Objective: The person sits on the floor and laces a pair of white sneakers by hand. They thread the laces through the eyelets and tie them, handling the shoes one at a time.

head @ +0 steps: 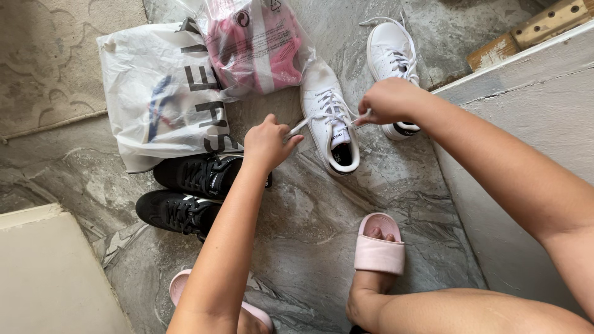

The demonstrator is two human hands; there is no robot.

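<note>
A white sneaker (328, 114) lies on the grey marbled floor (322, 210), toe pointing away from me. My left hand (267, 143) pinches one end of its white lace to the left of the shoe. My right hand (388, 101) grips the other lace end on the right, and both ends are pulled taut sideways. A second white sneaker (391, 55) lies just beyond my right hand, partly hidden by it.
Two black sneakers (185, 192) sit left of my forearm. Behind them lie a white plastic bag (158, 93) and a clear bag of pink items (257, 43). My feet wear pink slides (378, 247). A pale wall (532, 124) rises on the right.
</note>
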